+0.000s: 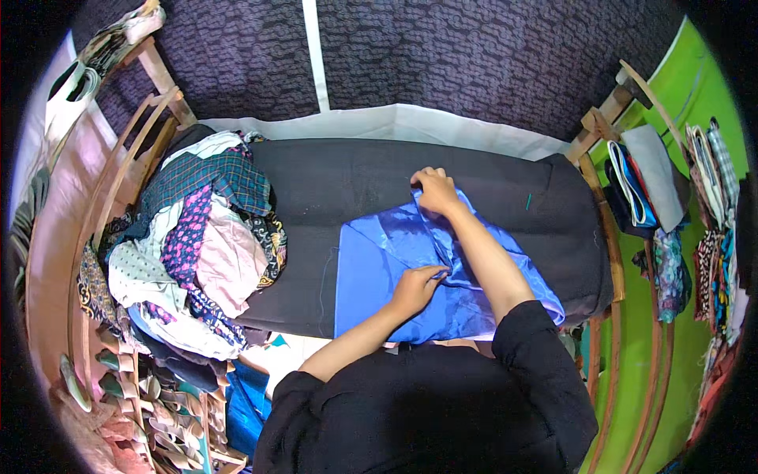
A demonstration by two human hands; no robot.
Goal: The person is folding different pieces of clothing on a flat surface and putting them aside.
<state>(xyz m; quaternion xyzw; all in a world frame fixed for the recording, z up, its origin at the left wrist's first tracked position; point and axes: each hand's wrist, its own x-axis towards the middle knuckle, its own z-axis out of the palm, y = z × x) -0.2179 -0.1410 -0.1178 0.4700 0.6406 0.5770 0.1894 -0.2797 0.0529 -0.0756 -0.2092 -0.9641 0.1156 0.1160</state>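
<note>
A shiny blue cloth point(363, 276) lies over the near half of a black padded surface point(316, 182), partly folded and wrinkled. My right hand point(436, 192) pinches its far edge, pulling up a ridge of fabric below the fingers. Nearer to me, my left hand point(418, 291) is closed on the cloth close to its middle, thumb and finger together at a fold. The left part of the cloth lies fairly flat, while its right part is bunched under my right forearm and hangs toward the near edge.
A heap of mixed clothes point(229, 253) covers the left end of the padded surface. A small green strip point(529, 201) lies on the right. Folded garments point(655, 182) hang over a wooden rail at right. Shoes point(170, 426) fill a rack at lower left.
</note>
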